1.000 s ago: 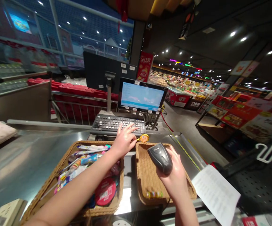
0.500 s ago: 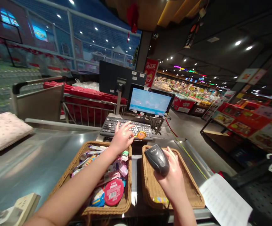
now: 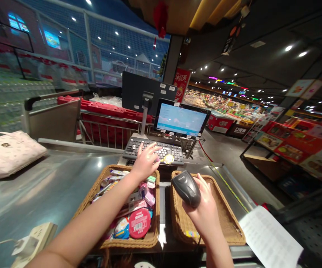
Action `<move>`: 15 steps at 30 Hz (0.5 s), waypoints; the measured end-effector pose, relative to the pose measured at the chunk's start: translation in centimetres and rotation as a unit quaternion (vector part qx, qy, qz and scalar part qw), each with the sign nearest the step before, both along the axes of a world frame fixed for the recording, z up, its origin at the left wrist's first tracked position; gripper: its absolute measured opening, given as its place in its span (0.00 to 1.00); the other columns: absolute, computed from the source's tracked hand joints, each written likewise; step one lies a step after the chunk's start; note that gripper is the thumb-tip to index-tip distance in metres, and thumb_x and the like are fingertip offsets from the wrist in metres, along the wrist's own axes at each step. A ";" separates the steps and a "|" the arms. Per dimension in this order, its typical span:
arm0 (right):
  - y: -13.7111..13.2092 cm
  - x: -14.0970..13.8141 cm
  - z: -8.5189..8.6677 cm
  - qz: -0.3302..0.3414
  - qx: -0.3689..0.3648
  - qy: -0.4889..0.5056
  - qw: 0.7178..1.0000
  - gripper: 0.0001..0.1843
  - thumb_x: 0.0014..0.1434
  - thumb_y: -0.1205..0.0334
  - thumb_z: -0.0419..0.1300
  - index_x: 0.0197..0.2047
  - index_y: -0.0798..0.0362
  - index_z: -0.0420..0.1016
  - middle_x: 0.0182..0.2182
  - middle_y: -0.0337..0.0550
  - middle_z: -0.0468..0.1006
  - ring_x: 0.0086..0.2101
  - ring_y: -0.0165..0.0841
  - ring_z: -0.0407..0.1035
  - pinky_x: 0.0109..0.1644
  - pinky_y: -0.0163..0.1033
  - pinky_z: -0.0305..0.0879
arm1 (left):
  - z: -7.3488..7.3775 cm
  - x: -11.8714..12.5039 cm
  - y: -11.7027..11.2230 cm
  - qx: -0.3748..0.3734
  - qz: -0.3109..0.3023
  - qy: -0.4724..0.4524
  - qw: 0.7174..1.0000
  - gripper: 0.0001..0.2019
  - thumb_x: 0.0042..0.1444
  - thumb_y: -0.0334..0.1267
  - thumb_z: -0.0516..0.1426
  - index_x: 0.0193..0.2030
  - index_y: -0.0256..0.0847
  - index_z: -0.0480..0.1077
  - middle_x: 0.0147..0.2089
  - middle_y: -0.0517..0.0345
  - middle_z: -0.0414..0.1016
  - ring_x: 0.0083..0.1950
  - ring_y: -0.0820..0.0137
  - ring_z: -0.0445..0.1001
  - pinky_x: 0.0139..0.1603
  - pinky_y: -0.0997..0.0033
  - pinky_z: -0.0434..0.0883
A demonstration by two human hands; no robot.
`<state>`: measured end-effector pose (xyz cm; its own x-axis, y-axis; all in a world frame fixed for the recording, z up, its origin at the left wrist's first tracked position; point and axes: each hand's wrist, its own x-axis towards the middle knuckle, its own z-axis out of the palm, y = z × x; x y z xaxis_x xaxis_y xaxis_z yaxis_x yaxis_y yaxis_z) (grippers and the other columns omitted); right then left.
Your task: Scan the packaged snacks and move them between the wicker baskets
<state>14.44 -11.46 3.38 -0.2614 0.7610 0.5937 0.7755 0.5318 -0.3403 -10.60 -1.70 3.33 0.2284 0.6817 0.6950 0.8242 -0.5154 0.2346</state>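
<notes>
My left hand (image 3: 145, 162) reaches forward over the left wicker basket (image 3: 93, 193), fingers spread, fingertips on the black keyboard (image 3: 155, 150). A small round yellow item (image 3: 168, 159) lies by the keyboard's front edge, beside that hand. My right hand (image 3: 202, 208) is closed round a dark grey barcode scanner (image 3: 185, 188), held above the right wicker basket (image 3: 230, 227). The left basket holds several small packaged goods, among them a round red tin (image 3: 139, 223). The right basket holds one small colourful packet (image 3: 191, 233). Behind the keyboard stands a lit screen (image 3: 181, 120).
A steel counter (image 3: 38, 190) spreads to the left with a pale pink bag (image 3: 8, 152) on it. A white power strip (image 3: 34, 242) lies at the near left edge. A printed sheet (image 3: 271, 236) sits at the right. Red shopping trolleys (image 3: 105, 119) stand behind.
The view has shifted so the counter, bag and power strip show more at the left. My left hand stays at the keyboard; the right keeps hold of the scanner.
</notes>
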 end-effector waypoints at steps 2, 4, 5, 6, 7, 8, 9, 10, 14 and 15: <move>0.0 -0.1 -0.1 -0.003 -0.005 0.003 1.000 0.24 0.52 0.68 0.58 0.54 0.50 0.70 0.54 0.50 0.74 0.65 0.53 0.57 0.66 0.70 0.52 | 0.0 -0.2 -0.2 -0.005 0.002 0.005 1.000 0.07 0.58 0.31 0.57 0.29 0.41 0.72 0.61 0.54 0.74 0.70 0.56 0.61 0.72 0.33 0.42; 0.0 -0.1 -0.2 -0.006 -0.008 0.007 1.000 0.26 0.52 0.67 0.58 0.56 0.51 0.68 0.54 0.51 0.74 0.65 0.54 0.57 0.66 0.71 0.52 | -0.1 -0.4 -0.4 -0.012 0.006 0.013 1.000 0.07 0.58 0.32 0.57 0.29 0.41 0.72 0.61 0.53 0.73 0.70 0.55 0.61 0.72 0.32 0.43; 0.0 -0.2 -0.2 -0.004 -0.009 0.008 1.000 0.26 0.52 0.67 0.58 0.56 0.51 0.68 0.54 0.51 0.74 0.65 0.54 0.57 0.65 0.70 0.53 | -0.1 -0.5 -0.6 -0.016 0.007 0.016 1.000 0.07 0.58 0.31 0.57 0.28 0.41 0.72 0.61 0.53 0.74 0.70 0.55 0.62 0.72 0.32 0.43; 0.0 -0.2 -0.2 -0.002 -0.008 0.009 1.000 0.26 0.53 0.67 0.57 0.56 0.51 0.68 0.54 0.52 0.74 0.65 0.54 0.57 0.65 0.70 0.53 | -0.2 -0.7 -0.7 -0.020 0.009 0.018 1.000 0.07 0.58 0.32 0.57 0.28 0.41 0.72 0.61 0.53 0.74 0.70 0.55 0.62 0.72 0.32 0.43; 0.1 -0.3 -0.3 0.002 -0.009 0.008 1.000 0.26 0.53 0.67 0.57 0.56 0.51 0.69 0.54 0.51 0.74 0.65 0.53 0.57 0.65 0.69 0.54 | -0.3 -0.9 -0.8 -0.025 0.010 0.019 0.999 0.07 0.58 0.32 0.57 0.28 0.41 0.72 0.61 0.52 0.74 0.70 0.55 0.62 0.71 0.32 0.44; 0.1 -0.4 -0.3 0.007 -0.011 0.007 1.000 0.25 0.53 0.67 0.57 0.55 0.51 0.70 0.54 0.51 0.74 0.64 0.53 0.57 0.65 0.68 0.54 | -0.5 -1.1 -1.0 -0.030 0.010 0.020 0.999 0.07 0.58 0.32 0.57 0.28 0.41 0.72 0.60 0.53 0.74 0.69 0.55 0.62 0.71 0.31 0.44; 0.1 -0.5 -0.3 0.010 -0.014 0.006 1.000 0.24 0.53 0.67 0.57 0.54 0.51 0.70 0.53 0.51 0.74 0.64 0.53 0.58 0.65 0.68 0.55 | -0.6 -1.4 -1.1 -0.035 0.011 0.021 0.999 0.07 0.58 0.32 0.57 0.28 0.41 0.72 0.60 0.53 0.74 0.69 0.55 0.62 0.71 0.31 0.44; 0.1 -0.6 -0.4 0.010 -0.017 0.008 1.000 0.23 0.53 0.67 0.58 0.53 0.50 0.71 0.53 0.50 0.74 0.64 0.53 0.59 0.65 0.68 0.55 | -0.8 -1.6 -1.2 -0.040 0.013 0.022 0.999 0.08 0.58 0.32 0.57 0.28 0.41 0.72 0.60 0.53 0.74 0.69 0.55 0.62 0.71 0.31 0.44; 0.2 -1.1 -0.6 0.015 -0.031 0.015 0.999 0.23 0.52 0.66 0.59 0.53 0.50 0.72 0.53 0.50 0.74 0.63 0.53 0.59 0.65 0.68 0.56 | -1.7 -2.9 -1.8 -0.054 0.017 0.028 0.998 0.07 0.57 0.31 0.58 0.28 0.41 0.72 0.59 0.53 0.75 0.69 0.55 0.62 0.72 0.31 0.43; 0.2 -1.2 -0.7 0.017 -0.036 0.015 0.999 0.23 0.52 0.66 0.59 0.53 0.50 0.72 0.53 0.50 0.74 0.64 0.53 0.58 0.65 0.68 0.56 | -2.0 -3.3 -2.0 -0.059 0.018 0.030 0.998 0.07 0.57 0.31 0.58 0.28 0.41 0.73 0.59 0.53 0.75 0.69 0.55 0.63 0.72 0.31 0.42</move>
